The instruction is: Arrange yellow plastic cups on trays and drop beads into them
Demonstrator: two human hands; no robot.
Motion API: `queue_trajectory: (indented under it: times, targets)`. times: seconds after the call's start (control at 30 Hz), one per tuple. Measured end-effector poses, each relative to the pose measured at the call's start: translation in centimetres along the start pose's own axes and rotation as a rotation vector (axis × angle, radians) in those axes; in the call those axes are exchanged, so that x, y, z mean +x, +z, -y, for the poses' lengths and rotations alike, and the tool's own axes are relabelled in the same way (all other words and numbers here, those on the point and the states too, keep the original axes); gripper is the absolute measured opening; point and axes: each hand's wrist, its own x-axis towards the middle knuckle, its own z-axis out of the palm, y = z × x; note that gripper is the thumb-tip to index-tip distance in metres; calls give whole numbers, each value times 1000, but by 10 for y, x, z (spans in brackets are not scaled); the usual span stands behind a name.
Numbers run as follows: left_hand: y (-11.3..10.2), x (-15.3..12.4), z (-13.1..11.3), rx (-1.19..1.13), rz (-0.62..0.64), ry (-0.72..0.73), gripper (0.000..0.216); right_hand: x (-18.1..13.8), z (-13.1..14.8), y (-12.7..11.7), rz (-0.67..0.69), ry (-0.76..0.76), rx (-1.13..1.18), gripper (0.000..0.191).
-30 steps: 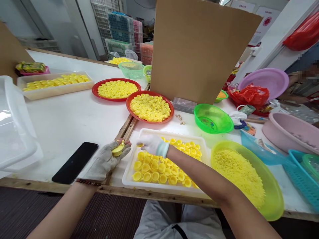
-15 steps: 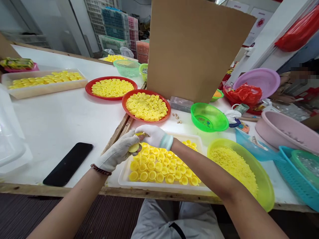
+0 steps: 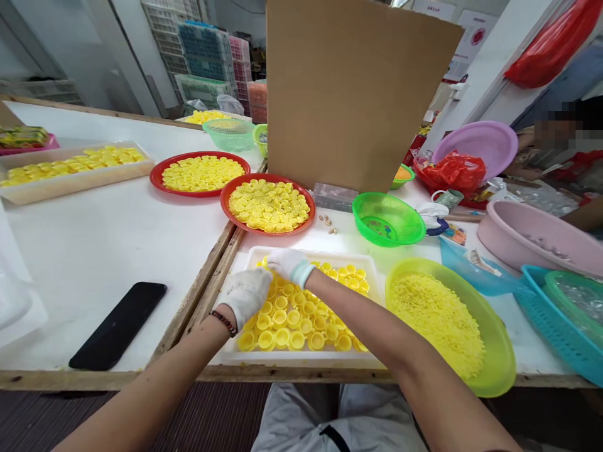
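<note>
Small yellow cups stand in rows in a white tray at the front of the table. My left hand, in a white glove, is over the tray's left side with its fingers curled down and mostly hidden. Just beyond it, my right hand, also gloved, reaches into the tray's far left part. Its fingers are closed, and some yellow shows beside the fingertips. I cannot make out what either hand holds.
Two red plates of yellow pieces lie behind the tray. A yellow-green basin of yellow bits sits right, near a green bowl. A phone lies left. A cardboard sheet stands behind. A person is at far right.
Both hands have moved from above the tray's left edge down to the cups. The yellow pieces seen earlier in my fingers are now out of sight. The view has shifted slightly.
</note>
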Motion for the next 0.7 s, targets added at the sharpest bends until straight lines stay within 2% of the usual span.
queue_trajectory:
  times: [0.07, 0.17, 0.37, 0.47, 0.53, 0.57, 0.7]
  targets:
    - [0, -1, 3, 78, 24, 32, 41, -1, 5, 1, 33, 39, -114, 29]
    - [-5, -1, 0, 244, 92, 67, 33, -5, 8, -2, 24, 83, -148, 28]
    - [-15, -10, -12, 585, 227, 103, 18, 5, 6, 3, 96, 14, -209, 29]
    - [-29, -16, -15, 675, 204, 161, 12, 9, 6, 8, 98, 26, -209, 28]
    - [-38, -15, -15, 583, 114, 182, 19, 11, 6, 8, 93, 31, -209, 29]
    - [-42, -13, -14, 463, 65, 159, 25, 12, 7, 7, 100, 30, -210, 29]
    - [-45, 2, -8, -247, -29, -115, 35, 8, 9, -4, 170, 29, -204, 24]
